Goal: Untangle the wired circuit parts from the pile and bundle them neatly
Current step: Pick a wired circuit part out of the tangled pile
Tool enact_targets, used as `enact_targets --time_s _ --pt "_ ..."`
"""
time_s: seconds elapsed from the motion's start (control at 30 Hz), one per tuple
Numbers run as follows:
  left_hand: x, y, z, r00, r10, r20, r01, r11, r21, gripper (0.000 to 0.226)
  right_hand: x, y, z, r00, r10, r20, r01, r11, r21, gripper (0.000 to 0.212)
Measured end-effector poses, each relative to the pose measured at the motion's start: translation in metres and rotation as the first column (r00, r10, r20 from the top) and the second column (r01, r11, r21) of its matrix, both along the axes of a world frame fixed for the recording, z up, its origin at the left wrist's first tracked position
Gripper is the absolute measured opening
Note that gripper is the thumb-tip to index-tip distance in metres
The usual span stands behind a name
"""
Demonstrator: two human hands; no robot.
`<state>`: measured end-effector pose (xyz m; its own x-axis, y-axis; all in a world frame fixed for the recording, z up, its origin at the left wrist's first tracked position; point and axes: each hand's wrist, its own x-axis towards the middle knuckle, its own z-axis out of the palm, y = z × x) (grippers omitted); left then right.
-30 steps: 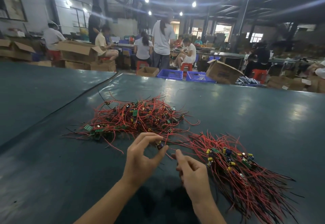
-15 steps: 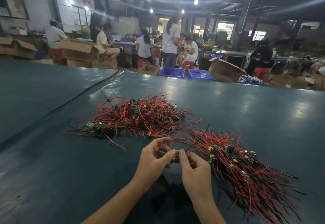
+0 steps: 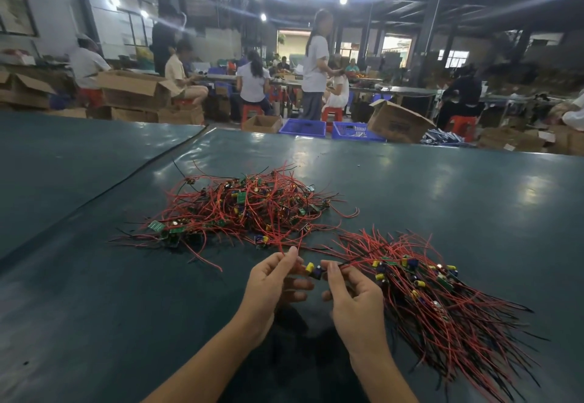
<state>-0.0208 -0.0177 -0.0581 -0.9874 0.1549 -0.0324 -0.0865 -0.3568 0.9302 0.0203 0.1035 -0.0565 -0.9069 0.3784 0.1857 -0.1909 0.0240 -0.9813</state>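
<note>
**One wired part pinched between both hands**

Fingertip pinches, both closed: left hand (image 3: 271,279) on a red lead, right hand (image 3: 354,295) on the wires just beside the small circuit part (image 3: 314,271); remaining fingers loosely curled. Probably light, with limp leads and delicate joints, so best taken near the board and not tugged. Far left lies the tangled pile (image 3: 246,210), near right the combed bundle (image 3: 442,301), both on the table (image 3: 94,308).

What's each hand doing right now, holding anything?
Left hand: pinches a red wire of the small circuit part.
Right hand: pinches that small circuit part from the other side.
</note>
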Motion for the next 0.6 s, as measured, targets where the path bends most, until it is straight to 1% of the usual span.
enact_targets --time_s 0.1,0.17,0.27,0.33,0.4,0.5,0.6 --pt "0.0031 0.0010 0.0003 0.992 -0.110 -0.066 0.100 0.985 -0.141 0.046 0.0007 -0.0026 0.0005 0.998 0.061 -0.033 -0.059 0.996 0.063 0.024" --pt "0.0047 0.0024 -0.0001 0.986 -0.127 -0.110 0.103 0.974 -0.200 0.049 0.0003 -0.0028 -0.0001 0.996 0.075 -0.042 -0.070 0.991 0.114 0.023" --pt "0.0055 0.0027 -0.0012 0.988 -0.103 -0.119 0.074 0.971 -0.226 0.047 -0.0002 -0.0001 -0.0006 0.999 0.031 -0.023 -0.029 0.993 0.113 0.021" --pt "0.0060 0.0035 -0.0018 0.985 -0.118 -0.127 0.084 0.967 -0.240 0.043 0.0002 0.0015 0.0002 1.000 -0.007 0.005 0.006 0.997 0.079 0.021" --pt "0.0073 0.0046 -0.0020 0.981 -0.121 -0.153 0.081 0.966 -0.247 0.038 0.0014 -0.0001 0.0017 1.000 -0.020 0.023 0.019 0.999 0.036 0.027" --pt "0.0088 0.0041 -0.0011 0.975 -0.113 -0.189 0.065 0.967 -0.245 0.038 0.0039 -0.0054 0.0036 1.000 0.012 0.027 -0.012 1.000 -0.004 0.034" --pt "0.0088 0.0017 -0.0006 0.959 -0.162 -0.231 0.099 0.960 -0.262 0.036 0.0039 -0.0076 0.0041 0.999 0.034 0.024 -0.034 0.999 -0.019 0.033"
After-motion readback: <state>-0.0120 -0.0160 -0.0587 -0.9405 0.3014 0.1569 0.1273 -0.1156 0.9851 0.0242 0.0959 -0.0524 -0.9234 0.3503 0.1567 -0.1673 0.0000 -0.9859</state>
